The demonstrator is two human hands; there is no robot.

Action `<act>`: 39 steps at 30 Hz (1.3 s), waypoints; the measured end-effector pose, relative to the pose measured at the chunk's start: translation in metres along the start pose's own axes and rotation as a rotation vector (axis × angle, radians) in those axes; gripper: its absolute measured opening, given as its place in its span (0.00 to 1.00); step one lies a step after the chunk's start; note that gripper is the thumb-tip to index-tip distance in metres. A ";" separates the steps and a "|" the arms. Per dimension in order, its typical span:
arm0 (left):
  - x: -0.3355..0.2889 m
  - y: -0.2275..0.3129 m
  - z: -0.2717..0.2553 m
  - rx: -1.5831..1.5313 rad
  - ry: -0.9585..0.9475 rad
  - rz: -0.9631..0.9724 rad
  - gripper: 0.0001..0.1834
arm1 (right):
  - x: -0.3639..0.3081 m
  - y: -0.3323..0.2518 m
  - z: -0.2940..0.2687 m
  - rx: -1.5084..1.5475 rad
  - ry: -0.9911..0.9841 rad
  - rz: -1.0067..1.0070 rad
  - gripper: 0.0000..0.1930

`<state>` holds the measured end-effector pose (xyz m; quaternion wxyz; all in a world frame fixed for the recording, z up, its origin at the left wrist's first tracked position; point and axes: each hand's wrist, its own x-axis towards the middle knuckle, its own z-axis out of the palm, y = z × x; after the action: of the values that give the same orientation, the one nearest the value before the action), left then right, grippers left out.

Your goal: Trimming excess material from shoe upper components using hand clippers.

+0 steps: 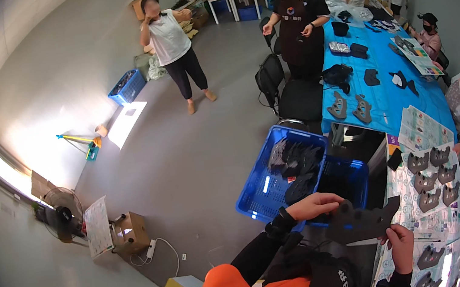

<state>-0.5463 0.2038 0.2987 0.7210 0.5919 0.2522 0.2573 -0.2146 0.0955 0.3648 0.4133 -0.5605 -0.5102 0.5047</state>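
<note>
Between my two hands is a dark grey, flat cut piece with wavy edges and small notches point(358, 225); its material looks like foam or felt, but I cannot tell which. My left hand point(315, 205), with a black band on the wrist, grips its left end from above. At its lower right edge, my right hand point(400, 242) pinches it with thumb and fingers. Just beyond my left hand stands a blue plastic crate point(245, 193) holding a heap of black pieces point(294, 160). Several similar grey pieces point(424, 182) lie in rows on the paper-covered table to the right.
A second blue crate point(360, 179) stands beside the first, close to the table. The long table has a blue cover point(379, 99) with more pieces on it. Black chairs point(299, 97) and a standing person point(300, 20) flank it. A fan point(61, 213) stands at left.
</note>
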 end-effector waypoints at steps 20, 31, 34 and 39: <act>-0.040 0.013 0.065 0.051 0.200 0.062 0.17 | -0.004 -0.016 -0.002 -0.024 -0.264 -0.088 0.08; -0.039 0.001 0.074 0.037 0.233 0.039 0.16 | -0.005 -0.008 -0.010 0.005 -0.296 -0.075 0.08; -0.039 0.001 0.075 0.038 0.247 0.046 0.16 | -0.007 -0.007 -0.011 -0.013 -0.296 -0.072 0.08; -0.039 -0.004 0.073 0.031 0.261 0.042 0.15 | -0.006 -0.015 -0.011 -0.108 -0.320 -0.061 0.08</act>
<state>-0.5264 0.1243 0.3100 0.6673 0.5695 0.3353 0.3435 -0.2061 0.0922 0.3823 0.3112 -0.4784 -0.6127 0.5467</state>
